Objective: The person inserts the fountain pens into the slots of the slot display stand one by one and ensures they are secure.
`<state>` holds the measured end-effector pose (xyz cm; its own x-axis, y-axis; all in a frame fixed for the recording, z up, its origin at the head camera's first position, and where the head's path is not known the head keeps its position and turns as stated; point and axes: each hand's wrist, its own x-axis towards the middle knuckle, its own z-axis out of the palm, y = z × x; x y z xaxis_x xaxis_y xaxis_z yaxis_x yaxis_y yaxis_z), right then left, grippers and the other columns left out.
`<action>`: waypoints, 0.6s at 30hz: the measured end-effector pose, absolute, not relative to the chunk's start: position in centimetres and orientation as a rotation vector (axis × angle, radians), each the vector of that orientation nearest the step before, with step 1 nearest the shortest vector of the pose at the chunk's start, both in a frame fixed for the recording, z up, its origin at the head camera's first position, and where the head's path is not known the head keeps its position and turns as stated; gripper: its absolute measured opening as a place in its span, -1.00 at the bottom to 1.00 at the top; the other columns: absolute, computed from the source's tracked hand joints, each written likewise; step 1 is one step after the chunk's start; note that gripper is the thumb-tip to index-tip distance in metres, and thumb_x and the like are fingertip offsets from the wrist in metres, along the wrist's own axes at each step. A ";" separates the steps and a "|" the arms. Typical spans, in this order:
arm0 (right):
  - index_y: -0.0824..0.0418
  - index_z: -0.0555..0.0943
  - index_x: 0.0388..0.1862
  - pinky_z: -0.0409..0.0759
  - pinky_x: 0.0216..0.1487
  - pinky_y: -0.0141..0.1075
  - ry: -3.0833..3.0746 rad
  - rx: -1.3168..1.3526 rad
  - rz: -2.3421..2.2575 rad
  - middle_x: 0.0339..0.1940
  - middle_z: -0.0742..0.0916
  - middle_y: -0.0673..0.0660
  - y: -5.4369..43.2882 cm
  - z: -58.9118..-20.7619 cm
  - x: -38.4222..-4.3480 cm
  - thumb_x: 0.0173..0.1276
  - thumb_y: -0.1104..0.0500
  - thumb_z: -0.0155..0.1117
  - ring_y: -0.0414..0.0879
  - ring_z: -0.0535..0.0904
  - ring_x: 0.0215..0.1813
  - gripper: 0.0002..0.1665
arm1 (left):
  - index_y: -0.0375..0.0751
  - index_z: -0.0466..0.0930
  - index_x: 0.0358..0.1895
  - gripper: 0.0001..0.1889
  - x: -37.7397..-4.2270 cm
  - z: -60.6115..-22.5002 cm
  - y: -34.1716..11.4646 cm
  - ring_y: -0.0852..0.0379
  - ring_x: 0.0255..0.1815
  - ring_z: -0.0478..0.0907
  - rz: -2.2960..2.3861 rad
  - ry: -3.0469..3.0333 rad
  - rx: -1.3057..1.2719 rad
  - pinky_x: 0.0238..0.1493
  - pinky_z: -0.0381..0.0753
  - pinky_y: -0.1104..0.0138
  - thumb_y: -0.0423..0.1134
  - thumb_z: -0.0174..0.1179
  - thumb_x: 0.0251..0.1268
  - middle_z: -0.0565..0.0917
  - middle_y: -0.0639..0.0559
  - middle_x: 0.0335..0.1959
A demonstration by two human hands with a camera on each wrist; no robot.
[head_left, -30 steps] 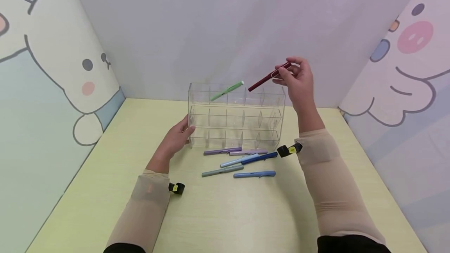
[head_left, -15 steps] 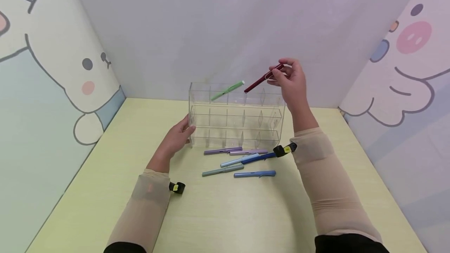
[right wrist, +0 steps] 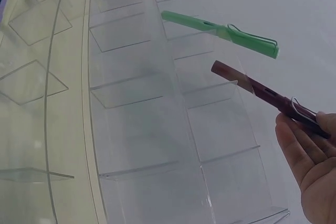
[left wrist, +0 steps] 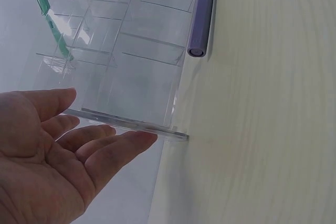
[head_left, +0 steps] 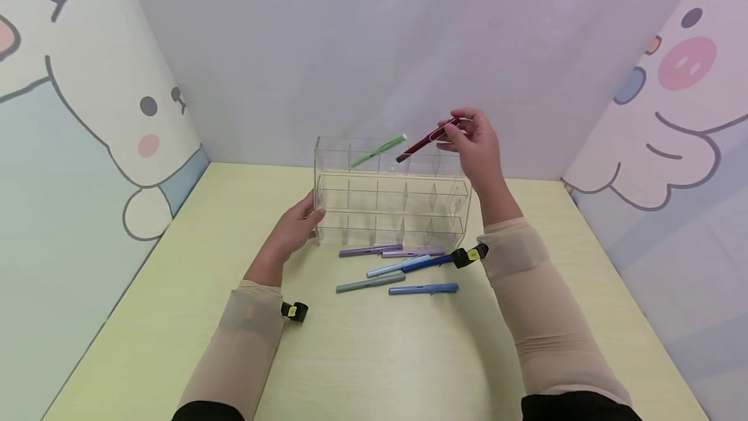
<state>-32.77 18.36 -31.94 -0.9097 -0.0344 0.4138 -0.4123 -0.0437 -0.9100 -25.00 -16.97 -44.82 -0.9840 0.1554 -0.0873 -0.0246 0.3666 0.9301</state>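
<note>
My right hand [head_left: 479, 148] pinches a dark red pen [head_left: 422, 145] near its clip end, over the top tier of a clear acrylic rack [head_left: 391, 214]. The pen tilts, its free end pointing down and left. In the right wrist view the red pen [right wrist: 252, 86] lies close beside a green pen [right wrist: 220, 32]. That green pen [head_left: 380, 150] leans in the top tier, its clip end sticking out. At the rack's left side my left hand [head_left: 295, 226] holds the side wall, thumb toward the front and fingers along the outer face, as the left wrist view shows.
Several pens lie on the table before the rack: purple [head_left: 365, 251], lilac [head_left: 417, 253], light blue [head_left: 388, 269], dark blue [head_left: 426, 264], grey-green [head_left: 368, 283] and mid-blue [head_left: 422, 289]. A pale curtain-like wall [head_left: 374, 51] stands behind; printed panels [head_left: 660, 135] flank the table.
My right hand has moved left and slightly down with the red pen, bringing its free end nearer the green pen. The left hand and rack have stayed put.
</note>
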 end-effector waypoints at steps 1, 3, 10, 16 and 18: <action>0.25 0.47 0.11 0.73 -0.05 -0.13 -1.973 0.479 2.031 -0.05 0.71 0.29 18.3 -32.1 -32.8 0.40 0.23 0.27 0.10 0.74 -0.15 -0.66 | 0.54 -0.08 0.52 -0.38 -25.0 -44.9 -17.0 -0.13 0.48 0.27 1.676 2.463 0.121 0.19 0.59 -0.07 0.07 -0.03 0.53 0.17 0.01 0.56; 0.26 0.48 0.10 0.74 -0.07 -0.17 -1.985 0.482 2.018 -0.05 0.71 0.28 18.2 -32.3 -32.8 0.40 0.22 0.27 0.08 0.73 -0.15 -0.66 | 0.54 -0.07 0.51 -0.39 -25.1 -44.9 -17.0 -0.13 0.47 0.28 1.678 2.460 0.116 0.19 0.59 -0.06 0.04 -0.04 0.55 0.17 0.02 0.56; 0.28 0.52 0.09 0.74 -0.09 -0.28 -2.044 0.490 1.983 -0.04 0.70 0.25 17.9 -32.8 -32.7 0.42 0.20 0.25 -0.07 0.72 -0.13 -0.69 | 0.53 -0.09 0.52 -0.38 -25.2 -45.1 -17.0 -0.13 0.48 0.26 1.675 2.456 0.120 0.20 0.58 -0.07 0.03 -0.04 0.55 0.15 0.03 0.57; 0.29 0.52 0.13 0.73 -0.05 -0.30 -2.114 0.465 1.956 -0.02 0.68 0.24 17.7 -32.9 -32.6 0.43 0.17 0.25 -0.08 0.71 -0.11 -0.64 | 0.54 -0.09 0.52 -0.36 -25.2 -45.1 -17.0 -0.12 0.48 0.27 1.671 2.461 0.127 0.20 0.58 -0.05 0.15 -0.03 0.49 0.16 0.04 0.57; 0.28 0.52 0.13 0.72 -0.02 -0.30 -2.135 0.455 1.941 -0.01 0.68 0.24 17.7 -33.0 -32.6 0.43 0.15 0.25 -0.08 0.70 -0.09 -0.63 | 0.54 -0.09 0.52 -0.36 -25.2 -45.1 -17.1 -0.12 0.48 0.27 1.672 2.460 0.130 0.20 0.58 -0.06 0.15 -0.03 0.49 0.15 0.04 0.57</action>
